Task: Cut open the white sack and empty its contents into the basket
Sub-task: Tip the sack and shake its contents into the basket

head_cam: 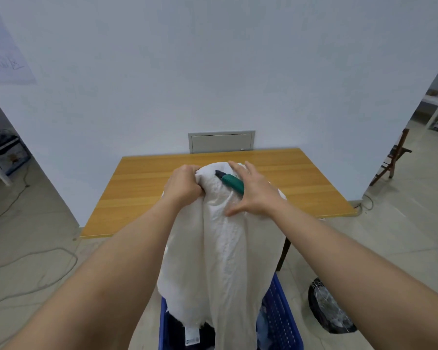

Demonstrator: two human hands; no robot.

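Note:
The white sack [220, 248] hangs upside down over the blue basket [281, 322] at the bottom of the view. My left hand [182, 185] grips a bunch of the sack's cloth at its raised end. On the right side of that end, my right hand [256, 195] lies flat with fingers straight and spread. A green utility knife [232, 181] with a dark tip sticks out from under its palm, pressed against the cloth. Dark clothing [177, 329] shows in the basket beneath the sack's frayed lower edge.
A wooden table [142, 188] stands against the white wall right behind the sack. A black bin [326, 309] with white scraps sits on the floor to the right of the basket. Cables [36, 261] trail over the floor at left. A wooden chair [392, 157] stands far right.

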